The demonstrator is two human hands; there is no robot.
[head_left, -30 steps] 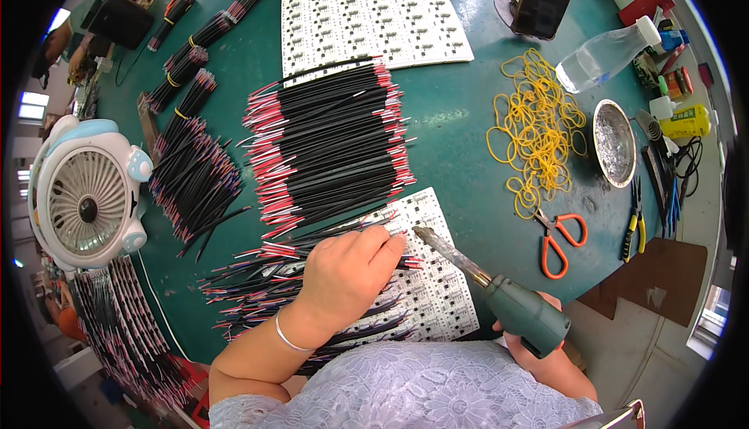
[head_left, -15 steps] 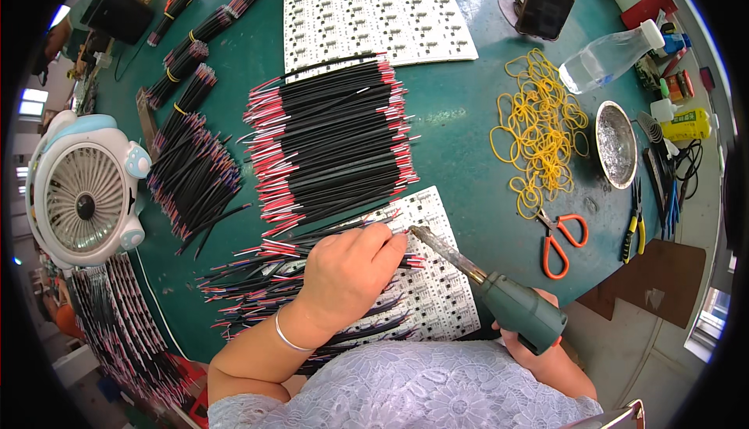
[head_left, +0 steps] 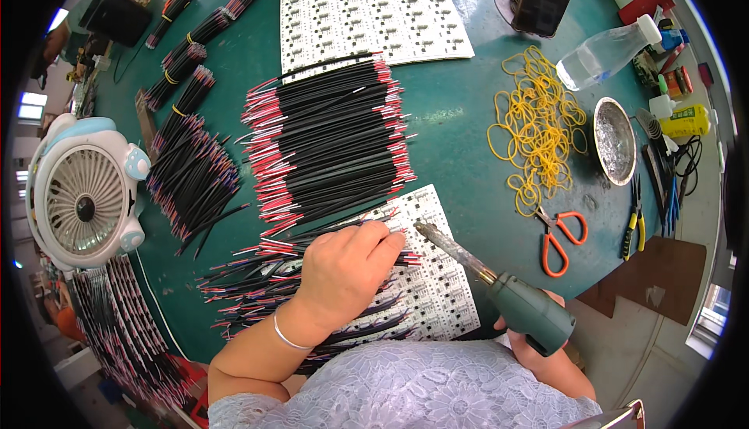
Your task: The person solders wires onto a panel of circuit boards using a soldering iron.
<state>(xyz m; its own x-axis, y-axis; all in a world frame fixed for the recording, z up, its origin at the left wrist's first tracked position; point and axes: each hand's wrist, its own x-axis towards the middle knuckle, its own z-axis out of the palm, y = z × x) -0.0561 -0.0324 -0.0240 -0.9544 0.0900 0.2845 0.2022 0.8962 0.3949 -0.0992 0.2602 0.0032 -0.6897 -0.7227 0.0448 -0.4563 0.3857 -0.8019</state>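
one right hand (head_left: 527, 352) clamped on soldering iron (head_left: 524, 304), left hand (head_left: 341, 274) over wires (head_left: 261, 282), grip unclear, open table (head_left: 501, 234) past edge of board (head_left: 438, 292)

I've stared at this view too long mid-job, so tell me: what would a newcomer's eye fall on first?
Probably the black wires with red and white ends, spread in a broad stack mid-bench. Below them, the right hand holds a green soldering iron, its tip just right of the left hand. Yellow bands lie tangled on the right, and a white fan stands at far left.
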